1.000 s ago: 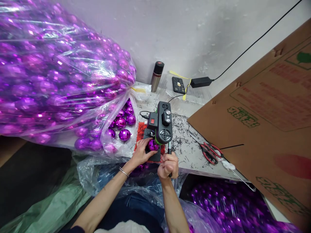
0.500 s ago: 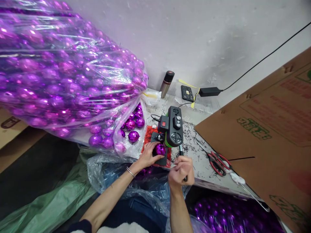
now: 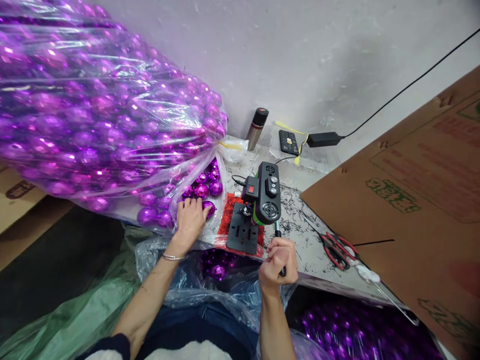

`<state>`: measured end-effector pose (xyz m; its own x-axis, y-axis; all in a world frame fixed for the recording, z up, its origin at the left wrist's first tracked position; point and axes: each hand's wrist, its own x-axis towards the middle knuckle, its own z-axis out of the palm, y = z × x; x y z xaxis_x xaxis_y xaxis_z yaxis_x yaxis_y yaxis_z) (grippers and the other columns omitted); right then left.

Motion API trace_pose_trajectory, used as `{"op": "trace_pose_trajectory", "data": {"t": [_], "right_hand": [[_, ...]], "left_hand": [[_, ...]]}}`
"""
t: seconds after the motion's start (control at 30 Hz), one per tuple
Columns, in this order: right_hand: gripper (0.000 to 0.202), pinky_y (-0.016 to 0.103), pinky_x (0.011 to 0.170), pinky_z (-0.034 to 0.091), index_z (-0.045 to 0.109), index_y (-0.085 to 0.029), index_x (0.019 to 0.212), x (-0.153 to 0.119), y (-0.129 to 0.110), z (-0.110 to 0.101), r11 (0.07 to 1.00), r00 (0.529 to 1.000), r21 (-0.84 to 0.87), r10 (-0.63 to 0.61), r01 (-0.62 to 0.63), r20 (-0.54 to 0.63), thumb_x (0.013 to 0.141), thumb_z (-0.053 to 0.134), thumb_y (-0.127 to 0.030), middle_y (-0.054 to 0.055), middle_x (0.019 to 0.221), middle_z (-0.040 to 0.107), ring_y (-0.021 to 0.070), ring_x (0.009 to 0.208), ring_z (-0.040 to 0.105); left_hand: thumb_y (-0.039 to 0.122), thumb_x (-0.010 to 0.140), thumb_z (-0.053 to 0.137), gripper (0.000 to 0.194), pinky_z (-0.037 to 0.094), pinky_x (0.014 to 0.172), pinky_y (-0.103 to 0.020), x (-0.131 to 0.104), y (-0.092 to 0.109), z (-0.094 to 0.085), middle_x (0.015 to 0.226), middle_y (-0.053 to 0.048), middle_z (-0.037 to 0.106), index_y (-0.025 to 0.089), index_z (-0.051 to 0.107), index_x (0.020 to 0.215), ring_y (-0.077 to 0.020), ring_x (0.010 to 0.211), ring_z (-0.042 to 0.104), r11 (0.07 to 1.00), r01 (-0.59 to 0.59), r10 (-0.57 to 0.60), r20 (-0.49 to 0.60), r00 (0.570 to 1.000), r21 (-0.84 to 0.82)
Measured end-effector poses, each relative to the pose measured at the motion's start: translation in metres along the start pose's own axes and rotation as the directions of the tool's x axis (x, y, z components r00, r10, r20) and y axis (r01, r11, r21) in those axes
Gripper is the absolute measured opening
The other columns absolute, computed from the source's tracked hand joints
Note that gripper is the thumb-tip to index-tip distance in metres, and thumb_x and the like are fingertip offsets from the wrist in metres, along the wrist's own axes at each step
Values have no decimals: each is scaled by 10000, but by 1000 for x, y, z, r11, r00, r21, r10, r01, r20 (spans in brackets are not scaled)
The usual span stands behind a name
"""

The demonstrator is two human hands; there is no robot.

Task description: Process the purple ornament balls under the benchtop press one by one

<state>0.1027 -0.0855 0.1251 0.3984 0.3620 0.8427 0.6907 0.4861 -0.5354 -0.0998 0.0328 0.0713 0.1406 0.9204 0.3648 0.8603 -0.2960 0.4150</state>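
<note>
My left hand [image 3: 192, 218] reaches over shiny purple faceted balls [image 3: 201, 191] at the mouth of a clear bag. Its fingers are apart, with the thumb beside one purple ball [image 3: 210, 208]; what lies under the palm is hidden. My right hand [image 3: 278, 264] is wrapped around the black-tipped lever [image 3: 277, 231] of a small black and green bench drill [image 3: 269, 192]. The drill's slotted black base plate [image 3: 242, 239] is bare and rests on a red mat [image 3: 225, 227]. Below the table edge, more purple balls [image 3: 218, 271] lie in an open plastic bag [image 3: 180, 280].
A large clear bag of purple balls [image 3: 112, 115] fills the left. Behind the drill stand a flask [image 3: 257, 129], a phone [image 3: 288, 142] and a power adapter [image 3: 324, 139]. Red-handled scissors [image 3: 335, 250] and a cardboard box [image 3: 412, 200] are at right. Dark shavings [image 3: 294, 215] litter the table.
My left hand has moved left from the base plate to the balls at the bag's mouth. The ball it held on the plate is gone from there. My right hand stays on the lever.
</note>
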Motion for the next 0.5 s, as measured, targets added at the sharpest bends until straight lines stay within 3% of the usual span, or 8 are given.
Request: {"op": "trace_pose_trajectory", "data": {"t": [0.13, 0.27, 0.33, 0.4, 0.5], "right_hand": [[384, 287, 574, 405, 478, -225, 654, -1, -1, -2, 1000, 1000, -27, 8, -7, 16, 1031, 445, -161, -29, 629, 513, 128, 605, 552], [387, 280, 557, 393, 468, -228, 653, 1, -4, -2, 999, 1000, -25, 23, -22, 19, 1032, 439, -157, -39, 601, 483, 125, 594, 551], [384, 283, 564, 398, 470, -229, 656, 5, -7, -1, 999, 999, -24, 31, -31, 18, 1031, 444, -150, -42, 593, 476, 126, 594, 554], [385, 287, 570, 399, 470, -229, 657, 12, -10, 1, 999, 999, -22, 45, -44, 6, 1031, 449, -145, -45, 585, 463, 128, 592, 553], [395, 284, 573, 394, 465, -226, 650, 21, -16, 4, 999, 998, -8, 53, -53, -25, 1036, 459, -145, -54, 574, 437, 124, 587, 545]], "left_hand": [[554, 1016, 574, 457, 358, 1167, -676, 2, 2, 17, 928, -162, 791, 167, 716, 1214, -394, 1124, 680, 997, -77, 78, 65, 995, -21], [522, 963, 684, 512, 522, 1078, -514, -1, 10, 12, 1281, -155, 742, 201, 651, 1361, -320, 1164, 705, 944, 6, 39, 131, 991, -330], [551, 924, 719, 599, 600, 969, -432, -2, 16, 6, 1407, -133, 683, 237, 615, 1424, -289, 1173, 710, 820, 117, -27, 166, 986, -560], [568, 921, 710, 652, 638, 873, -377, -7, 24, 2, 1409, -118, 685, 249, 581, 1474, -264, 1121, 735, 617, 256, -69, 272, 960, -744], [555, 966, 645, 641, 653, 805, -348, -19, 40, 6, 1330, -114, 738, 244, 554, 1519, -248, 1047, 768, 349, 448, -61, 458, 887, -823]]}}
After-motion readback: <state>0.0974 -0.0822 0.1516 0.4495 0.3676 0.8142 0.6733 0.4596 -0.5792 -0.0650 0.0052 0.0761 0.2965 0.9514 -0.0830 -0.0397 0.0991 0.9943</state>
